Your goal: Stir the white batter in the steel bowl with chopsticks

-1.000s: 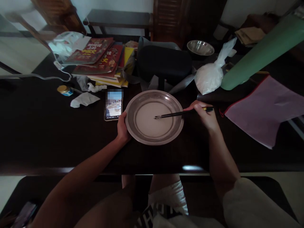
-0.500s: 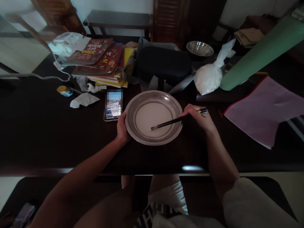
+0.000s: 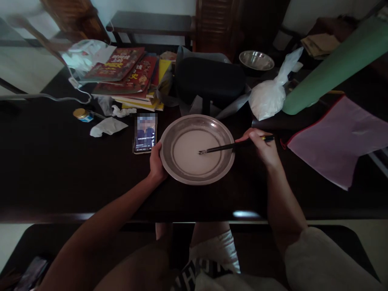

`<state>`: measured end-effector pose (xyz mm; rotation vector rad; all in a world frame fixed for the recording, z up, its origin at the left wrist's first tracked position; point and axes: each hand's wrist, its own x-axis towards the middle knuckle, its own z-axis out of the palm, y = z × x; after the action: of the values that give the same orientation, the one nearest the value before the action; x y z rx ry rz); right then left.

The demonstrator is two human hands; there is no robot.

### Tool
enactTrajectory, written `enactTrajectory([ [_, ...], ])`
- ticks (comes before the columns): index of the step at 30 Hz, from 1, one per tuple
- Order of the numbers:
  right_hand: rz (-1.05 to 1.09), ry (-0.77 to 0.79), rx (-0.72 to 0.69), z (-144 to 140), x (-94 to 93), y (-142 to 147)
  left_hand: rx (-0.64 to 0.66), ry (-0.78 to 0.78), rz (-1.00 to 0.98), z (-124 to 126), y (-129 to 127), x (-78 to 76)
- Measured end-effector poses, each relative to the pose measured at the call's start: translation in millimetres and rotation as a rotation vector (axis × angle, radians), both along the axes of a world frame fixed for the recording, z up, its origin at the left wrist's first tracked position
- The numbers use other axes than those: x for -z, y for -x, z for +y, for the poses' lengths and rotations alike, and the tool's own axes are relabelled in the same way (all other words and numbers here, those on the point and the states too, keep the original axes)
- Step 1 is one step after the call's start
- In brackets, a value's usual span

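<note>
A round metal plate point(image 3: 170, 133) holding a pale white liquid point(image 3: 194, 151) sits near the front edge of a dark table point(image 3: 60, 178). The right hand point(image 3: 263, 146) pinches a pair of dark chopsticks point(image 3: 226, 147), their tips dipped in the liquid. The left hand point(image 3: 156, 162) curls around the plate's left rim. A lit phone point(image 3: 145, 133) lies just beside that hand; a tied white bag point(image 3: 268, 97) and stacked books point(image 3: 133, 79) lie behind.
</note>
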<state>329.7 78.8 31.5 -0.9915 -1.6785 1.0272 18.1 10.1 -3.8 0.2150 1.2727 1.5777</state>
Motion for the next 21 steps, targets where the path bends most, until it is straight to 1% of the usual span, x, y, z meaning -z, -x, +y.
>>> enactTrajectory([
  [1,0.008,-0.005,0.004,0.2,0.0,-0.3,0.001,-0.01,0.003,0.1,0.2,1.1],
  [5,-0.035,0.003,-0.121,0.0,0.1,1.2,0.004,-0.02,0.015,0.1,0.5,2.2],
  [6,-0.043,0.004,-0.125,-0.1,0.1,1.5,0.002,-0.015,0.017,0.1,0.3,1.4],
  [10,0.012,-0.005,0.015,-0.5,0.0,0.2,-0.012,-0.011,0.001,0.3,-1.1,-2.2],
  [11,0.019,-0.002,0.016,-0.6,-0.1,0.0,-0.011,-0.012,0.0,0.4,-1.4,-2.6],
  [14,-0.016,0.02,-0.103,-1.2,0.0,1.0,-0.02,0.003,0.01,0.5,-1.2,-2.1],
  [16,-0.028,0.017,-0.132,-1.2,0.2,1.6,-0.03,0.021,0.013,0.4,-0.8,-1.3],
  [19,0.023,-0.007,-0.025,-0.5,0.6,0.3,-0.018,0.02,0.013,0.3,-0.8,-0.9],
  [21,0.041,-0.009,-0.003,-0.4,0.6,-0.2,-0.016,0.015,0.017,0.2,-0.9,-1.3],
])
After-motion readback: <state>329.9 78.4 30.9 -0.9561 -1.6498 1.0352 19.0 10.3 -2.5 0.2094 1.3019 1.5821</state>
